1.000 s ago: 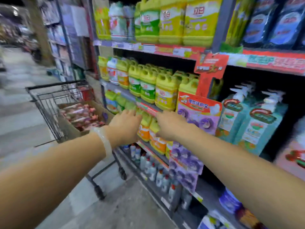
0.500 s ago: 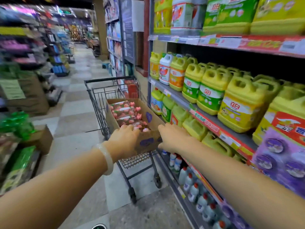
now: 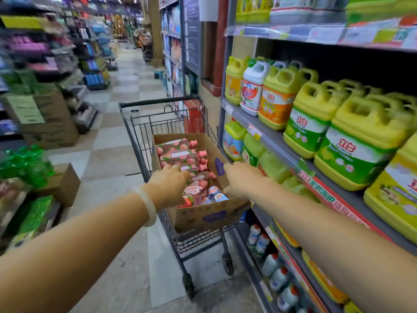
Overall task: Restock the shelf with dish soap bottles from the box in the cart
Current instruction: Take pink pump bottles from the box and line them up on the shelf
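Setting: a shop aisle, with a wire cart (image 3: 158, 136) standing on the checked floor just left of a tall shelf (image 3: 282, 145).

Box: an open cardboard box (image 3: 209, 215) sits in the near end of the cart basket, its top flaps folded out.

Soap: pink dish soap bottles (image 3: 180, 154) lie on their sides in the box, packed close in rows from the near wall to the far wall (the labels are too blurred to read).

Left hand: the left hand (image 3: 168, 188) reaches down into the near part of the box, over the bottles. The fingers point away and are hidden behind the back of the hand, so I cannot tell whether it holds one. A pale bangle (image 3: 146, 205) circles that wrist.

Right hand: the right hand (image 3: 241, 179) is over the right wall of the box, fingers bent downward. I cannot tell whether it grips the cardboard or a bottle.

Shelf stock: large yellow jugs (image 3: 361, 136) with handles fill the middle shelf on the right; small white bottles (image 3: 266, 256) stand on the low shelf near the floor.

Handling: the bottles look like stiff, smooth plastic, probably light enough for one hand each but likely slick. Gripping round the body, or at the narrower neck, seems safest.
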Motion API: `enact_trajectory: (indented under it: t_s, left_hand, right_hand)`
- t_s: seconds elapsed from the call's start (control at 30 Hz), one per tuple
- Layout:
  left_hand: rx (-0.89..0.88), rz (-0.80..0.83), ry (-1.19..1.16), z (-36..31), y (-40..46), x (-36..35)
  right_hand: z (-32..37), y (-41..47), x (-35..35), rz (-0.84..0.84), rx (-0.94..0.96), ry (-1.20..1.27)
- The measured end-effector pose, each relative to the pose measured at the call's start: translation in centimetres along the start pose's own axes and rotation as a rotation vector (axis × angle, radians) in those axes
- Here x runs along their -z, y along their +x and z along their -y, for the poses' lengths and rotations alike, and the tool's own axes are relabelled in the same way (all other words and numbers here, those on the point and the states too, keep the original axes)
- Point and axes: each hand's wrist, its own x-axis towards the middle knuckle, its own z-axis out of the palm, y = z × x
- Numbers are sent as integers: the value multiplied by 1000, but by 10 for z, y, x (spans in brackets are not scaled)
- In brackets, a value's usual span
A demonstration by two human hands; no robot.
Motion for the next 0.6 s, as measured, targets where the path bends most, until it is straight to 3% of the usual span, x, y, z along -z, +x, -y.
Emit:
enact_trajectory:
  t_s: [0.27,0.6]
  left_hand:
    - [-87,132,-11,50,134,-54]
    - [-279,543,-190,99,277,-156]
  right_hand:
    - [5,145,-42,65,-26,89]
    - [13,301,-142,380,-320,408]
